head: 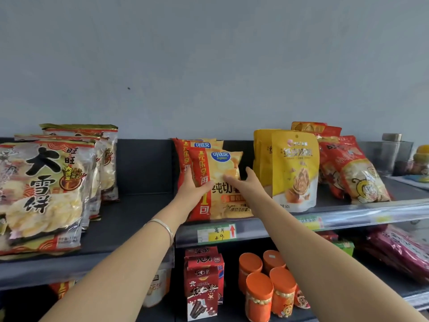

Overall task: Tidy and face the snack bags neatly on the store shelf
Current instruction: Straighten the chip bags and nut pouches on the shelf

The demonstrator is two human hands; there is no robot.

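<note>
A yellow and red potato chip bag [226,168] stands upright at the front of the top shelf [255,225], with two like bags behind it. My left hand [193,190] grips its left edge, thumb across the front. My right hand [246,183] holds its right edge, fingers on the front. Left of them stand large rice cracker bags [44,191] in a row. To the right are yellow walnut pouches [293,168] and leaning red snack bags [355,173].
A price tag [217,233] sits on the shelf rail under the chips. The lower shelf holds dark red boxes [202,282], orange-lidded jars [267,287] and purple-red bags [399,249]. A bottle [390,152] stands at the far right. Bare dark shelf [130,219] lies between crackers and chips.
</note>
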